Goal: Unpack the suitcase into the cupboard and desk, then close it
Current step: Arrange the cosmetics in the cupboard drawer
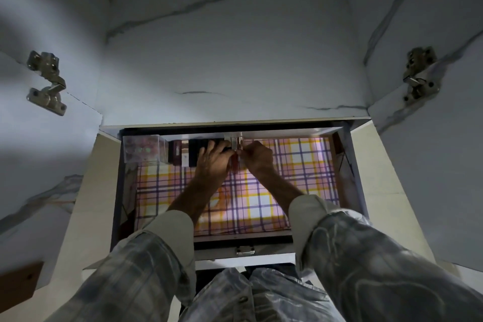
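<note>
An open cupboard drawer (347,165), lined with plaid paper (292,191), sits pulled out below me. At its back edge, my left hand (213,161) curls over a dark box (194,150). Just to the right, my right hand (258,158) pinches a slim red object (235,166), standing upright between the two hands under a metal lock fitting (236,140). A clear plastic box (142,150) stands in the back left corner, with a dark brown box (177,155) beside it. The suitcase is not in view.
The cupboard shelf above the drawer (230,60) has grey marble-pattern walls. Both doors stand open, with metal hinges at left (47,81) and right (419,76). A metal latch (245,250) sits on the drawer's front edge, close to my body.
</note>
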